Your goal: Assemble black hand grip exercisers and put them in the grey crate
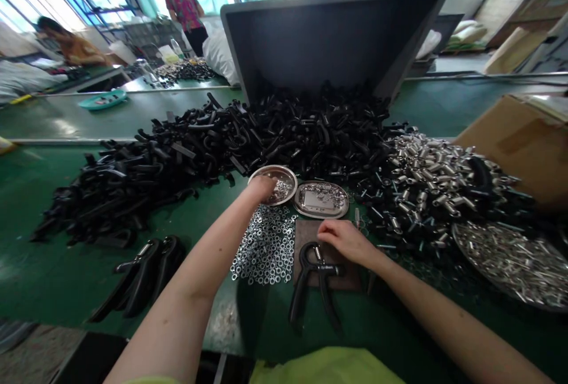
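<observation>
My left hand (265, 188) reaches into a round metal dish (291, 178) of small metal parts. Its fingers point down and are drawn together; what lies between the tips is hidden. My right hand (344, 236) hovers over a brown pad (304, 229) with fingers curled and pressed together; I cannot make out anything in them. Just below it lies a black hand grip strengthener (303, 283) with a metal spring near its top, legs toward me. Loose metal nuts (266, 248) are spread left of the pad. An oval metal tray (317, 199) with small parts sits beyond it.
Black handle parts (177, 159) form a long heap, spilling from a large grey bin (332, 41). Springs (435, 165) and a tray of metal pins (515, 260) lie right, near a cardboard box (519, 141). More grip strengtheners (142, 277) lie left. Two people are farther back.
</observation>
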`<action>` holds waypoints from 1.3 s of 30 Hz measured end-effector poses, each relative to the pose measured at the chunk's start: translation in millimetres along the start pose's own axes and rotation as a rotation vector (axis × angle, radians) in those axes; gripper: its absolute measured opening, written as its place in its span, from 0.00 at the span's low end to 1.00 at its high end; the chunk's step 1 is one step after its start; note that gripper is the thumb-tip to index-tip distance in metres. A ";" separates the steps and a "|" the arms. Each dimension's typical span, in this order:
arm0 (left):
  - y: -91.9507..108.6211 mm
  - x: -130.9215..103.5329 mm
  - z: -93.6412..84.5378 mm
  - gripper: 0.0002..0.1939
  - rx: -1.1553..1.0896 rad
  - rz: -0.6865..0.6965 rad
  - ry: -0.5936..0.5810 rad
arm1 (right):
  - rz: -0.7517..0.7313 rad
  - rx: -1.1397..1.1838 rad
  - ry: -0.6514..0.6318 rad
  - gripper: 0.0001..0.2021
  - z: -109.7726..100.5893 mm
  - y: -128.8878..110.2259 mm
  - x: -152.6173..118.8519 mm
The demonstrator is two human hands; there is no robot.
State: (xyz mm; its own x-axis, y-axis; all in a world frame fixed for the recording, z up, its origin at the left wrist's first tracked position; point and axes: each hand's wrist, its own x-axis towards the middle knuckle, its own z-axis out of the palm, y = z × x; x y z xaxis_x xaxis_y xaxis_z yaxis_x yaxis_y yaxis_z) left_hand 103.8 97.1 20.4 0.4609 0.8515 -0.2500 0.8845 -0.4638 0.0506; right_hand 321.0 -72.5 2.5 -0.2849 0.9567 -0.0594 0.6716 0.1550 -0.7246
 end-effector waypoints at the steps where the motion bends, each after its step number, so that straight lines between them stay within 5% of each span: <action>1: 2.1 -3.2 -2.6 0.12 -0.030 -0.015 0.043 | -0.011 -0.023 -0.004 0.08 3.9 0.8 -3.4; 6: 19.9 -38.5 -5.9 0.11 -0.248 -0.011 0.153 | -0.045 -0.193 -0.012 0.08 12.6 -0.9 -4.1; 13: 62.1 -118.7 37.8 0.06 -1.119 0.067 0.091 | -0.175 -0.459 0.022 0.08 28.4 -8.9 -15.8; 16: 81.9 -141.0 52.0 0.03 -1.051 0.083 0.094 | -0.248 -0.573 0.021 0.09 33.3 -6.8 -21.7; 21: 103.5 -155.2 60.0 0.07 -0.887 0.160 0.107 | -0.192 -0.408 0.149 0.11 17.7 6.6 -42.3; 27: 112.4 -154.5 59.2 0.14 -0.790 0.186 0.068 | 0.068 -0.490 0.220 0.10 -12.0 49.5 -125.4; 32: 126.6 -160.3 57.2 0.13 -0.307 0.296 0.126 | 0.295 -0.566 0.262 0.11 -9.2 85.5 -184.8; 36: 134.3 -165.7 61.7 0.11 -0.107 0.413 0.154 | 0.433 -0.420 0.305 0.13 -8.5 67.1 -179.7; 39: 132.8 -166.1 72.5 0.10 -0.177 0.317 0.239 | 0.283 -0.183 0.307 0.16 -10.4 28.8 -152.4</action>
State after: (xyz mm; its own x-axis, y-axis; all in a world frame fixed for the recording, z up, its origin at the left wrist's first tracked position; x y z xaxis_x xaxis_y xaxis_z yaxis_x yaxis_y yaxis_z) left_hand 139.4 -123.7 -1.5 0.6974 0.7158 0.0343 0.6855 -0.6803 0.2592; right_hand 390.8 -211.3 -2.2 0.1250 0.9921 -0.0112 0.8114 -0.1087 -0.5743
